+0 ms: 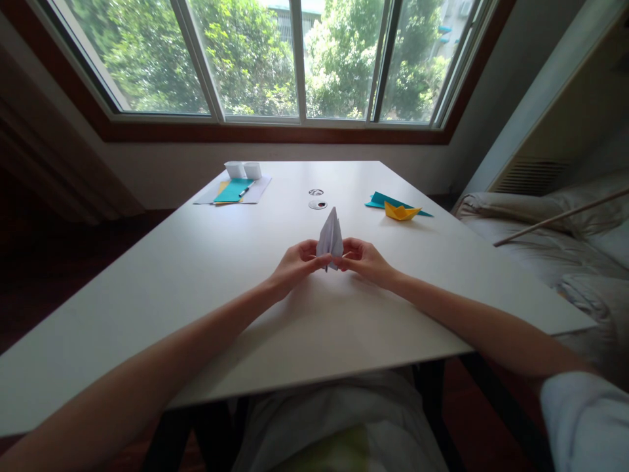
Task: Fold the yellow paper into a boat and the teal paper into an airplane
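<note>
A folded white paper (330, 237) with a pointed top stands upright between my hands, just above the middle of the white table (236, 262). My left hand (301, 262) pinches its lower left side, thumb in front and fingers behind. On the lower right side my right hand (366, 262) grips it the same way, the thumbs almost meeting at the base. Part of the paper's lower edge is covered by the thumbs.
At the back left lie teal paper (234, 191), a pen (246, 189) and two white folded paper pieces (252, 171). Back right, a yellow paper boat (401, 211) sits by a teal paper plane (388, 198). Round discs (317, 204) lie mid-table. A sofa (531, 229) stands right.
</note>
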Available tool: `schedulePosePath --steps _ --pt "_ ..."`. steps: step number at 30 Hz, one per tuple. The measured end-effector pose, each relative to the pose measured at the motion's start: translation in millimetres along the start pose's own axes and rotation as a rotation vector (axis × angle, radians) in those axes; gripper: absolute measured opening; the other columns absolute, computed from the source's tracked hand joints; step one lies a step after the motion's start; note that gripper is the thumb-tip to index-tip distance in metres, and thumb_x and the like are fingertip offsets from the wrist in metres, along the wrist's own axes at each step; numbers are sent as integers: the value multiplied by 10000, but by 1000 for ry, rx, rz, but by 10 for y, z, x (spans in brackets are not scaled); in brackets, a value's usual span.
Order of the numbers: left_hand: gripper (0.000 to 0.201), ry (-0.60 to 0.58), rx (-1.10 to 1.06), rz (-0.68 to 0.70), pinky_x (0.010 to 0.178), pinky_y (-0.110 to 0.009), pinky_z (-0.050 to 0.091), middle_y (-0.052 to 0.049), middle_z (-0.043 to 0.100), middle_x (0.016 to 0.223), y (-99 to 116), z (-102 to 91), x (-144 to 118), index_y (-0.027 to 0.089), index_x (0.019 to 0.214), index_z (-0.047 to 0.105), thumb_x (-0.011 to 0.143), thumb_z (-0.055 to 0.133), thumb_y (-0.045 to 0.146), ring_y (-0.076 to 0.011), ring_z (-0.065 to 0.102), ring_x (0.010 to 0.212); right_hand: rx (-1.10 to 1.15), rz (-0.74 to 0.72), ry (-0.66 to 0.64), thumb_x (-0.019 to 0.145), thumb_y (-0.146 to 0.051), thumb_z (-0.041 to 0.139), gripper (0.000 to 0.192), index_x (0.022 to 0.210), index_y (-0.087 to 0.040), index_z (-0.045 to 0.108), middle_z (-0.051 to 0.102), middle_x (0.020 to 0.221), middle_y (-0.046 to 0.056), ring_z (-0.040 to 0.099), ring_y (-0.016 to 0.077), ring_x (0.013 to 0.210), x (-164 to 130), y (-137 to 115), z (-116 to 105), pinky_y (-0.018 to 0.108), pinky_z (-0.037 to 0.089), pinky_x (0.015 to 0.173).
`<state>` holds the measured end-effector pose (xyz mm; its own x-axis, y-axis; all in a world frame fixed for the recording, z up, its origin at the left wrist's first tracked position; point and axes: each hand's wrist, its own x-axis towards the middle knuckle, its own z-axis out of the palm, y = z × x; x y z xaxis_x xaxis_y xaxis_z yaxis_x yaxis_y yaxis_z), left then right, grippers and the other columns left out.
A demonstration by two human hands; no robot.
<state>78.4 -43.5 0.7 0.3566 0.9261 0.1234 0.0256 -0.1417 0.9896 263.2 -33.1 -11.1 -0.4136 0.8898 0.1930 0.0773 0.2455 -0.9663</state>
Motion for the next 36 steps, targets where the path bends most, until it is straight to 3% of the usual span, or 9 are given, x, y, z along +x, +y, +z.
schedulePosePath --steps 3,9,20,26,36 --pt "374 1 42 19 603 -267 433 -52 626 763 15 13 -11 126 906 592 630 723 342 -163 579 680 -16 -26 -3 649 -395 700 375 904 -159 562 612 801 31 599 133 662 -5 -17 3 273 485 592" --pt "237 63 45 71 565 -246 401 -32 626 726 -25 -22 13 139 841 650 708 636 334 -132 539 632 55 -26 -4 658 -365 695 343 905 -162 574 617 816 28 579 119 659 15 39 -7 264 472 593" --pt "260 12 -19 73 591 -256 413 -49 639 771 -82 -43 35 129 841 671 710 653 353 -127 526 647 289 153 -13 658 -344 703 249 825 -172 637 626 825 14 569 106 718 28 82 -53 227 464 631" --pt "300 1 -7 28 570 -242 425 -52 646 748 -88 -46 19 119 915 620 689 674 310 -132 561 651 269 127 37 651 -326 713 243 796 -156 615 616 803 9 570 95 687 46 98 -30 219 468 609" --pt "305 -30 34 16 561 -253 436 -55 638 680 -47 -46 13 95 828 619 654 699 332 -134 568 610 141 36 -2 676 -316 688 229 798 -146 595 615 784 12 585 114 688 25 69 -66 251 481 614"
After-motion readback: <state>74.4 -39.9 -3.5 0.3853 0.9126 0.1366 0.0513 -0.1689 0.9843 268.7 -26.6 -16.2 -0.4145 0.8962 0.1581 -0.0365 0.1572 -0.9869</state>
